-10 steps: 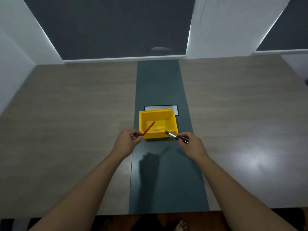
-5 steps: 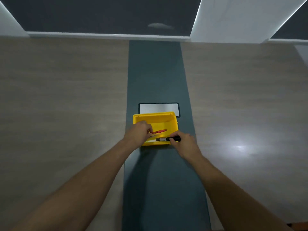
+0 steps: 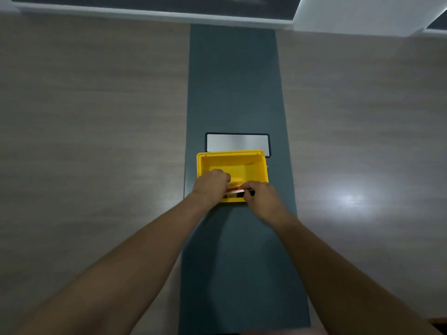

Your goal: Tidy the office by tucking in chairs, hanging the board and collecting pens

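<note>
The head view showed the pen-collecting step in hand. The yellow bin (image 3: 232, 163) sat on the surface's (image 3: 96, 117) dark centre strip, just at 6 o'clock of a white panel (image 3: 237, 142). The left hand (image 3: 211, 186) curled inside the bin; whether it gripped the red pen (image 3: 235, 189) could not be told. The right hand (image 3: 262, 198) pinched the black marker (image 3: 239, 195) at the bin's near wall. Next, probably, both would let go and withdraw.

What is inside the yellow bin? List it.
In the yellow bin: a red pen and a black marker near its front wall, under the left hand and right hand. Anything beneath the hands is hidden.
</note>
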Demonstrator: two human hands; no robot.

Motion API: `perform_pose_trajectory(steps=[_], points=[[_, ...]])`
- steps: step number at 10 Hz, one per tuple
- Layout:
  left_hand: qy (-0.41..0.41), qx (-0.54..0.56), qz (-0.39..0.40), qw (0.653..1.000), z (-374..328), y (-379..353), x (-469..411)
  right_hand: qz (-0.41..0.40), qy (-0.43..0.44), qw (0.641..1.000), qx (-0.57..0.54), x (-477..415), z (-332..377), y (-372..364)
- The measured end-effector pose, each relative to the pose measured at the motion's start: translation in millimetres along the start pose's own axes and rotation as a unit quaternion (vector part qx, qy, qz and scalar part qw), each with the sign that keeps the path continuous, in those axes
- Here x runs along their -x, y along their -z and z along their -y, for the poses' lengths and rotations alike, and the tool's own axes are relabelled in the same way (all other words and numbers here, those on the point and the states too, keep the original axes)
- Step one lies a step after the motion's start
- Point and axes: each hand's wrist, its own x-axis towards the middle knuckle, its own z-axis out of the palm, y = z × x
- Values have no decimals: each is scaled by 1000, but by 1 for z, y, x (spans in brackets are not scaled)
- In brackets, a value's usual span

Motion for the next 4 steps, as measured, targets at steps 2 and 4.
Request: perform_pose_trajectory(steps=[2,4], points=[[-32,126,-29,991,1,1,25,-47,-34,998,-29,20,-13,16],[-54,172,-132,975,-23,-6,60,-77,-69,994,-30,57,-49,26]])
